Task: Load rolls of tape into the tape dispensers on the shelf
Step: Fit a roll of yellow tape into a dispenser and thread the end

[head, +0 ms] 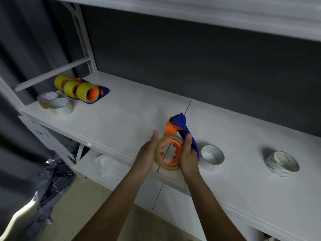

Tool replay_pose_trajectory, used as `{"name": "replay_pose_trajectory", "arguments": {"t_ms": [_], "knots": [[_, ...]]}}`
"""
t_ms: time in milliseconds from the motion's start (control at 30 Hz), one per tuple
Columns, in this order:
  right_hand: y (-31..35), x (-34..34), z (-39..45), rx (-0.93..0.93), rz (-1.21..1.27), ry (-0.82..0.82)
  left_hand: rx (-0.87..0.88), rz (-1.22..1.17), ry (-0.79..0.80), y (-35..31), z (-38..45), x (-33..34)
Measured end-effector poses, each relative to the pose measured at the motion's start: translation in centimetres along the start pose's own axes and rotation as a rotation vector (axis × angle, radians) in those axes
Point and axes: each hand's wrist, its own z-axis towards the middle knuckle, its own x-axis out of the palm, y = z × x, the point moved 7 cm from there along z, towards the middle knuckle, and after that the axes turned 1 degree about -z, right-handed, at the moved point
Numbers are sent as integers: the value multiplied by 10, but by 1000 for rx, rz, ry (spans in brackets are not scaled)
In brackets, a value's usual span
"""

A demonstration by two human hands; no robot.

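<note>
- The left hand (147,153) is cupping the outer rim of a clear roll of tape (169,153), thumb up along the rim; the curl of its other fingers is hidden behind the roll.
- The right hand (188,153) is gripping the blue handle of the tape dispenser (180,129), its thumb pressing against the roll's near edge.
- The roll is sitting on the dispenser's orange hub (171,152), directly between the two hands and just above the front edge of the shelf (139,110). Whether it is fully seated cannot be told.
- Handling, as a judgement: the roll is looking light and rigid, since it is wound on a stiff core. Its smooth outer face is likely slippery, so holding it by the rim edges is advisable rather than by the face.
- The plastic dispenser is appearing light and stiff. Holding the handle, well back from the blade end farthest from the hands, is the safer choice.
- Just right of the right hand, a white roll (212,154) is lying on the shelf; a second white roll (282,163) is lying farther right, well apart.
- Far to the left of the left hand, three loaded dispensers (81,90) with yellow tape are lying together; two spare rolls (55,104) are resting just in front of them.
</note>
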Motion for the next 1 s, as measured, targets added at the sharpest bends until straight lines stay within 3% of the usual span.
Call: {"name": "replay_pose_trajectory", "arguments": {"t_ms": [133, 367, 500, 600, 700, 833, 900, 1000], "knots": [[19, 1, -15, -102, 30, -56, 123, 38, -343, -24, -13, -5], [58, -5, -35, -319, 114, -121, 342, 5, -414, -57, -34, -10], [49, 2, -23, -297, 51, -117, 307, 8, -437, -46, -17, -12], [22, 17, 5, -153, -61, 2, 163, 59, -357, -22, 14, -10], [1, 18, 20, -49, -31, 21, 140, 50, -196, -12, 31, -2], [-2, 8, 22, 64, 14, 33, -53, -264, 180, -4, 28, 3], [-2, 7, 22, 92, 14, 74, -29, -192, 283, -9, 21, 6], [8, 13, 14, 82, 57, 236, 122, -79, 280, -24, 8, 6]]}}
